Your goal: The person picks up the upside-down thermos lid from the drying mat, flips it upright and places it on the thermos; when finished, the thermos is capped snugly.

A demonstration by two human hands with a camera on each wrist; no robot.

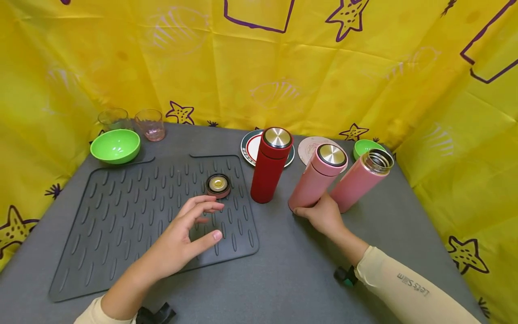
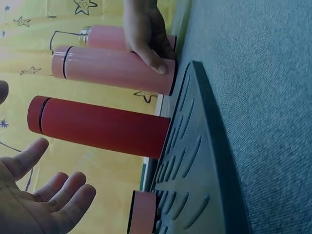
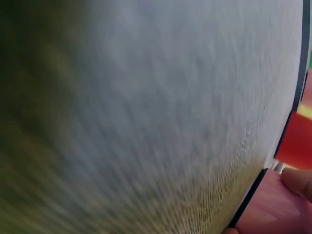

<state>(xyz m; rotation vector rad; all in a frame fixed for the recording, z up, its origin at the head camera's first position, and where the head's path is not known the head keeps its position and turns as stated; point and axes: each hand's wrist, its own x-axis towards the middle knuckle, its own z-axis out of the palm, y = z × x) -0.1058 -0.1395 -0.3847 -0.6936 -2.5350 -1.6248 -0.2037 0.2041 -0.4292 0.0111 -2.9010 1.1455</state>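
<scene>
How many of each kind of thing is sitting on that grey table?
Flasks: 3, one red flask, one capped pink flask held by the right hand, one open pink flask
Loose lid: 1, near the left hand
Green bowls: 2
Glasses: 2
Plates: 2
Ribbed mat: 1
Total: 11

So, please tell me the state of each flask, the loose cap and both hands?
Red flask: upright, capped.
Capped pink flask: upright, right hand grips its base.
Open pink flask: upright, uncapped.
Loose cap: lying on the mat.
Left hand: fingers spread, holding nothing.
</scene>
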